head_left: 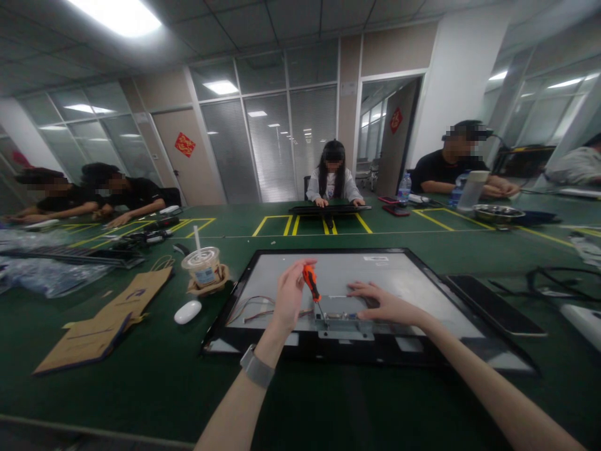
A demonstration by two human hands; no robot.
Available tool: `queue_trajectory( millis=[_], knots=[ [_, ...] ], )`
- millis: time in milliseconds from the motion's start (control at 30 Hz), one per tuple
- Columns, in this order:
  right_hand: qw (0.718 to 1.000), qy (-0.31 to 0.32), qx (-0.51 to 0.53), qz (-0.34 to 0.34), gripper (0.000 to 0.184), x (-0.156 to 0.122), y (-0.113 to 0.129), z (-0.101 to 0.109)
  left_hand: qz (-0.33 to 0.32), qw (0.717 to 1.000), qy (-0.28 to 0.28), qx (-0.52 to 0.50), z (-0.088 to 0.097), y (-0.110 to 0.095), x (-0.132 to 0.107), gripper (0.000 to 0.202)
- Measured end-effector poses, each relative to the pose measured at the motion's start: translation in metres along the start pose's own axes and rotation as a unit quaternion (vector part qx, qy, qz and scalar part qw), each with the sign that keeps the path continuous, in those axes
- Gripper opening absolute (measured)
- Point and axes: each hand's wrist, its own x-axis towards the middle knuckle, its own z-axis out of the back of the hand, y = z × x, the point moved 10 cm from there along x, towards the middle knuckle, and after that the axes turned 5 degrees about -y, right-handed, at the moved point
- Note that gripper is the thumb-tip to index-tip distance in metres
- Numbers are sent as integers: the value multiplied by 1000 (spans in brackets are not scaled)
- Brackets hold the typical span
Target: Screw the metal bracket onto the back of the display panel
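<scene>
A monitor panel (404,285) lies face down on the table, its pale back up and a dark frame around it. Near its front edge sits a metal bracket (345,330) with ports. My left hand (290,294) is closed on an orange and black screwdriver (310,282), whose shaft points down at the bracket's left part; I cannot make out what the tip touches. My right hand (387,305) lies with fingers stretched out over the right side of the bracket, holding nothing. Thin cables (256,304) run across the panel left of the bracket.
To the left are a white mouse (188,312), a lidded drink cup (203,268) with a straw and a brown paper bag (107,322). A dark phone-shaped slab (493,304) lies right of the panel. Across the green table (154,401) a person (332,175) handles another panel.
</scene>
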Motion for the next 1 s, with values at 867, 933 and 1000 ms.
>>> queue_trajectory(
  millis=[867,933,1000],
  knots=[
    [1000,1,1,-4,78,0,-1,0,-46,996,-16,68,11,1,4,16],
    [1000,0,1,-6,79,0,-3,-1,-52,996,-22,76,13,1,4,17],
    [1000,-1,1,-7,78,1,-4,0,-40,997,-12,59,8,1,3,18]
  ],
)
